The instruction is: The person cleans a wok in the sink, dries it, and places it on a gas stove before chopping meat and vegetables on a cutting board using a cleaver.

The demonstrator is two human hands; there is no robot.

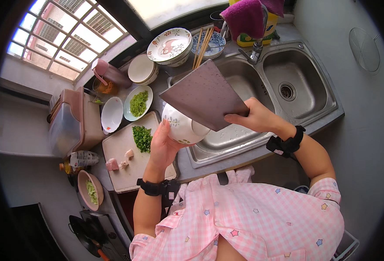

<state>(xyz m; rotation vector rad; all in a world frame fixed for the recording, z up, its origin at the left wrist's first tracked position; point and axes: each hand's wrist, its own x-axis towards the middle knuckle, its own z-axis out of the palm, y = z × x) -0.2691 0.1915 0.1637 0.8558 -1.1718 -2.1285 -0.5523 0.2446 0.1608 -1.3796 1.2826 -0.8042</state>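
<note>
A white ceramic bowl [179, 127] with a leaf pattern is held in my left hand [164, 143], tilted so its foot ring faces up and to the right. My right hand [255, 117] grips a wide cleaver [206, 94]; the handle is hidden in my fist, with my thumb on the blade's near corner. Water drops dot the flat of the blade. It lies over the bowl and covers part of the foot; whether the two touch I cannot tell. Below both is the left basin of a stainless steel sink [231, 138].
Left of the bowl, a cutting board [130, 177] carries chopped greens [142, 138] and raw meat pieces [112, 164]. Behind it are a plate of chopped greens [139, 103], an oval white dish [112, 114], stacked bowls [170, 45] and chopsticks [205, 45]. The faucet [254, 53] stands behind the basins.
</note>
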